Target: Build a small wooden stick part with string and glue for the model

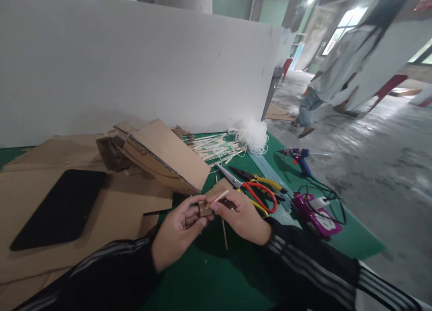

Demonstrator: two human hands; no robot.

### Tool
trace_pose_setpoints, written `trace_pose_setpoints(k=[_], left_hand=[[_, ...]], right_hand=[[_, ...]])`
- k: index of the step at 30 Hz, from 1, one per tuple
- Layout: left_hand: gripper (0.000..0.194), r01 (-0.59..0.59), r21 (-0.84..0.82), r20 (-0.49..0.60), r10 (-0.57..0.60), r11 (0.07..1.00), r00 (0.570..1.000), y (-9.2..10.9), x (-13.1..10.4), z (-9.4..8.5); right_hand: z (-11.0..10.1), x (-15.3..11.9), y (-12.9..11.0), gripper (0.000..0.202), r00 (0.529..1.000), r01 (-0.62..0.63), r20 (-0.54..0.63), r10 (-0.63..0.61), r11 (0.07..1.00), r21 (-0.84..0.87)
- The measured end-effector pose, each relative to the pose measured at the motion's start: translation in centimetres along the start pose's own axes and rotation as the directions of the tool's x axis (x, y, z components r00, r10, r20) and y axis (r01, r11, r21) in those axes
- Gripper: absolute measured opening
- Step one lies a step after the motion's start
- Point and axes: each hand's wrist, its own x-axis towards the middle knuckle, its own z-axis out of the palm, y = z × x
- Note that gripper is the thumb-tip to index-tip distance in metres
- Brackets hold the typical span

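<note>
Between the fingers and thumb of my left hand [180, 232] is a small cardboard piece [205, 208], held just above the green tabletop [205, 275]. My right hand [246, 216] pinches a short wooden stick [222, 196] close over that piece; whether the stick touches it I cannot tell. A long thin stick [224, 233] lies below the hands. Beside my right hand rest scissors with red handles [259, 194] and black-and-yellow pliers [266, 181]. Behind my hands stands a folded cardboard structure [172, 153].
Several sticks [216, 146] and a tangle of white cord [253, 135] lie at the back. A blue glue gun [302, 160] and a purple box [315, 216] with a black cable sit at the right. A black tablet-like slab [60, 209] rests on cardboard [124, 212]. One person [330, 77] walks beyond.
</note>
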Motion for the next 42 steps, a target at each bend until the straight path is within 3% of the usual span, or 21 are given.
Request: trace_pose_setpoints(k=[7, 13, 42], left_hand=[[0.051, 0.026, 0.016, -0.031, -0.026, 1.0, 0.999, -0.04, 0.07, -0.04], [0.048, 0.029, 0.051, -0.033, -0.027, 0.998, 0.999, 0.03, 0.1, 0.01], [0.038, -0.03, 0.137, 0.024, 0.027, 0.99, 0.999, -0.9, 0.07, -0.47]], right_hand=[[0.17, -0.03, -0.18, 0.009, 0.985, 0.17, -0.01, -0.171, 0.982, -0.088], [0.15, -0.13, -0.03, 0.016, 0.97, 0.243, 0.036, -0.24, 0.96, -0.137], [0.23, -0.32, 0.02, 0.019, 0.964, 0.263, 0.1, -0.248, 0.945, -0.194]])
